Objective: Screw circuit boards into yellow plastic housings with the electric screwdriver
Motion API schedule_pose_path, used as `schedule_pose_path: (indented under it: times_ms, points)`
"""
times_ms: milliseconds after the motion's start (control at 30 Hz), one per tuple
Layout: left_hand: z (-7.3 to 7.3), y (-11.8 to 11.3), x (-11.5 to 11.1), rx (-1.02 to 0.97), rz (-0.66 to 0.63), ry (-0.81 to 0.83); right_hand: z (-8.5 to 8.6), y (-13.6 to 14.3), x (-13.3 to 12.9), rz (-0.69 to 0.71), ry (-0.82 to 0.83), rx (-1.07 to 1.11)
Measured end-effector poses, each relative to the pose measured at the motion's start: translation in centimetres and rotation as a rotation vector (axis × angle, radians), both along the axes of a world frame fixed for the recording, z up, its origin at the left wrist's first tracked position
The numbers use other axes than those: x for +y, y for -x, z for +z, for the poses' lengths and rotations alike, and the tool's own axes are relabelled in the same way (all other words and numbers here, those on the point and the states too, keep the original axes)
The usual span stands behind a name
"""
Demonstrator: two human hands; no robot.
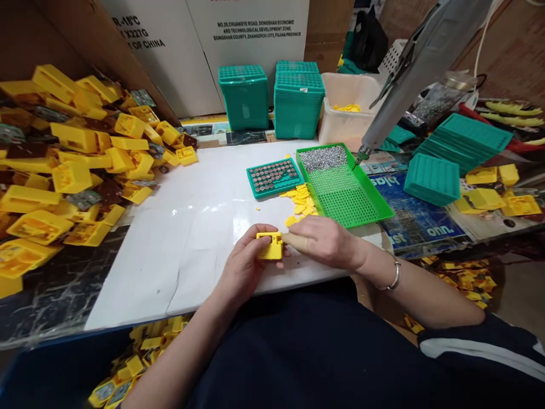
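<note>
Above the front part of the white work surface (200,238), my left hand (243,264) grips a small yellow plastic case (271,252), thumb on its face. The case's open side, with a cavity and small holes, faces me. My right hand (334,241) is closed, and its beige-covered fingertip touches the case's right edge; anything pinched there is hidden. Just beyond the hands lies a pile of small yellow plastic pieces (303,203). Behind it sits a teal tray (255,192) partly filled with round silvery discs (268,173).
A bright green perforated tray (378,207) holds small metal screws (324,158). A grey electric screwdriver (392,102) hangs tip-down over it. Many yellow cases (72,170) are heaped at left. Teal tray stacks (244,102) and a whitish bin (340,122) stand behind.
</note>
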State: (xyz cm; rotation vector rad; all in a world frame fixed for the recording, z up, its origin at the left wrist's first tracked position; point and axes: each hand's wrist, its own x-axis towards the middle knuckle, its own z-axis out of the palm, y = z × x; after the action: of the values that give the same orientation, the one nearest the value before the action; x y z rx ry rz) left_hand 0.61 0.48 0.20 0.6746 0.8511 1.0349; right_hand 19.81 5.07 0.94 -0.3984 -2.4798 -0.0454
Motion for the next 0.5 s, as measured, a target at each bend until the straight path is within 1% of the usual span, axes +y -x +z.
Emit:
schedule_pose_path:
  times_ms: [33, 67, 100, 133, 167, 267, 333, 400, 433, 500]
  points:
    - [0.1, 0.1, 0.1, 0.000, -0.030, 0.011, 0.1, -0.1, 0.0, 0.021, -0.086, -0.035]
    - [0.1, 0.1, 0.2, 0.002, -0.054, 0.017, 0.2, -0.2, -0.1, 0.025, -0.123, -0.051]
    - [0.1, 0.1, 0.2, 0.005, -0.064, 0.015, 0.3, -0.2, -0.2, 0.007, -0.095, -0.042]
    - [0.0, 0.1, 0.2, 0.013, -0.060, 0.003, 0.4, -0.2, -0.3, -0.032, -0.005, -0.001]
    - [-0.1, -0.1, 0.1, 0.026, -0.049, -0.020, 0.5, -0.1, -0.5, -0.082, 0.137, 0.060]
    - [-0.6, -0.6, -0.4, 0.104, -0.043, -0.128, 1.0, 0.2, -0.9, -0.200, 0.642, 0.275]
    - [-0.9, -1.0, -0.8, 0.179, -0.074, -0.215, 1.2, 0.4, -1.3, -0.234, 0.904, 0.345]
    - [-1.0, -1.3, -1.0, 0.268, -0.095, -0.304, 1.3, 0.6, -1.5, -0.245, 1.067, 0.364]
    - [-1.0, -1.4, -1.0, 0.317, -0.096, -0.353, 1.3, 0.7, -1.6, -0.246, 1.108, 0.365]
    - [-1.0, -1.5, -1.0, 0.418, -0.088, -0.449, 1.4, 0.8, -1.7, -0.257, 1.107, 0.355]
